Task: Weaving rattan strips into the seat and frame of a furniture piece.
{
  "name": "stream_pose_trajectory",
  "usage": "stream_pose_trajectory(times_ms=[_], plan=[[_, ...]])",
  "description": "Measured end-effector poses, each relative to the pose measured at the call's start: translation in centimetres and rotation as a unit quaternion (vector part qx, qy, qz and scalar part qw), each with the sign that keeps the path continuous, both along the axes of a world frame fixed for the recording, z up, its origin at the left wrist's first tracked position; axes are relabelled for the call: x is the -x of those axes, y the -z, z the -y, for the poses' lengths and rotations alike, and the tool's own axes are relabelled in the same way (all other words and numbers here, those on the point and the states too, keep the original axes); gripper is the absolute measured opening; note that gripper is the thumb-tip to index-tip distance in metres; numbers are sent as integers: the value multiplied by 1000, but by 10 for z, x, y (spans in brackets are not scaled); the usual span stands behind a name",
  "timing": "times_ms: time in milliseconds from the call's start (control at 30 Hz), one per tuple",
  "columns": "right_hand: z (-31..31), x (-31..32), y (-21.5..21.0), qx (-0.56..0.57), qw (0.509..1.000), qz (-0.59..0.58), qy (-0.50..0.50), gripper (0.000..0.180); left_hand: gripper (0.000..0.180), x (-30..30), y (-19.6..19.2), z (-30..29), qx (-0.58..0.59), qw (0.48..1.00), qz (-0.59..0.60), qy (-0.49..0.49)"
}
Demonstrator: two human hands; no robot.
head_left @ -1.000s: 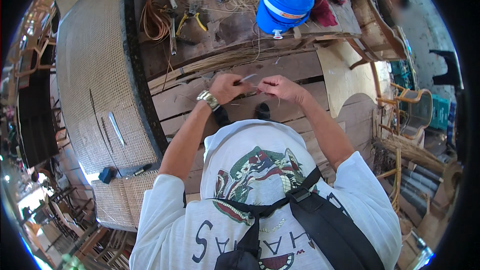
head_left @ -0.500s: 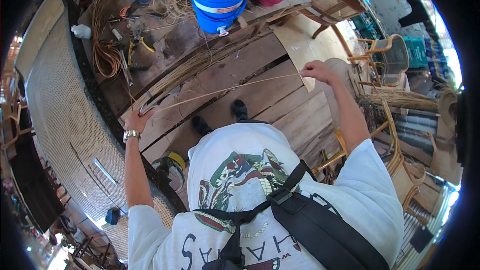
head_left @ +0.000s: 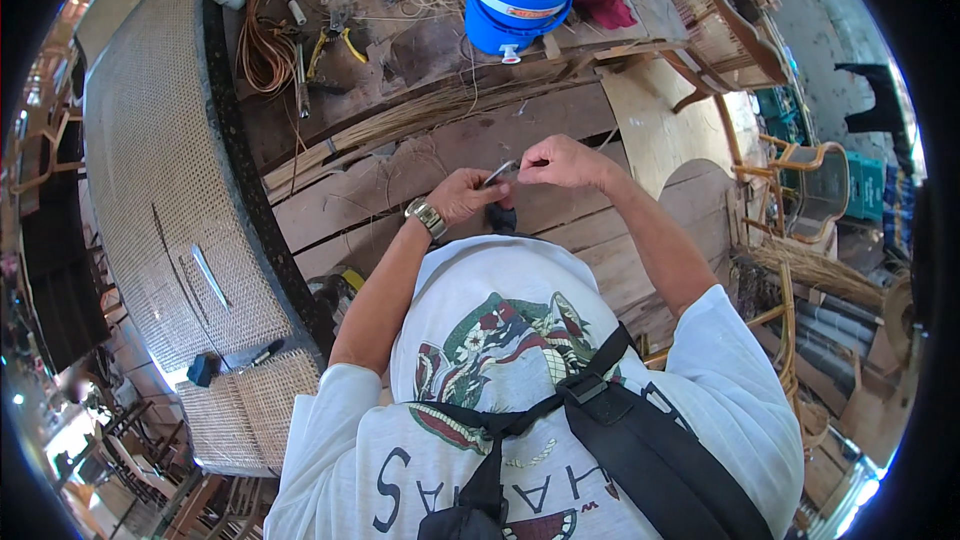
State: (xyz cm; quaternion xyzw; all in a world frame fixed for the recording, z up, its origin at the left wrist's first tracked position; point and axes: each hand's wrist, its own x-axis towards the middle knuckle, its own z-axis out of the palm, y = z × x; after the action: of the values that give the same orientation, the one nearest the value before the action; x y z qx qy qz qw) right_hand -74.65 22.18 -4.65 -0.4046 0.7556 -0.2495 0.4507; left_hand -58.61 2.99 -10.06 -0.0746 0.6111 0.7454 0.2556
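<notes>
Both hands are close together in front of my chest, above the plank floor. My left hand (head_left: pixel 462 196), with a watch at its wrist, is closed around a small shiny metal tool (head_left: pixel 497 174) that sticks out past the thumb. My right hand (head_left: pixel 562 162) is just to the right of the tool's end, thumb and fingers pinched; what they hold is too small to make out. A woven cane panel (head_left: pixel 150 140) in a dark frame stands to my left, with a thin pale blade-like piece (head_left: pixel 210 275) on it.
Ahead is a low wooden bench (head_left: pixel 400 70) bearing a blue drink cooler (head_left: pixel 520 0), a coil of brown cane (head_left: pixel 265 50), yellow-handled pliers (head_left: pixel 335 45) and a red cloth (head_left: pixel 603 2). Cane-seated chairs (head_left: pixel 815 190) stand at the right, beside a straw-coloured bundle (head_left: pixel 820 270).
My hands were wide apart with a long cane strand stretched between them. The left has moved right and the right has moved left, so they now nearly meet; the strand no longer shows stretched.
</notes>
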Motion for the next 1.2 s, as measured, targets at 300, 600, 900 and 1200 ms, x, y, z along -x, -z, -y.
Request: stream_pose_trajectory(times_ms=[300, 600, 900, 1200], plan=[[-57, 89, 24, -14, 998, -57, 32, 27, 21, -72, 1, 66, 160, 987, 20, -16], [-35, 87, -10, 66, 980, 118, 145, 15, 24, -111, -9, 60, 154, 981, 94, -73], [-10, 81, -4, 147, 939, 259, 174, 15, 23, -199, 47, 34, 154, 944, 144, -253], [39, 91, 72, 17, 950, 283, 133, 16, 26, -465, -25, -153, 309, 822, 385, -285]])
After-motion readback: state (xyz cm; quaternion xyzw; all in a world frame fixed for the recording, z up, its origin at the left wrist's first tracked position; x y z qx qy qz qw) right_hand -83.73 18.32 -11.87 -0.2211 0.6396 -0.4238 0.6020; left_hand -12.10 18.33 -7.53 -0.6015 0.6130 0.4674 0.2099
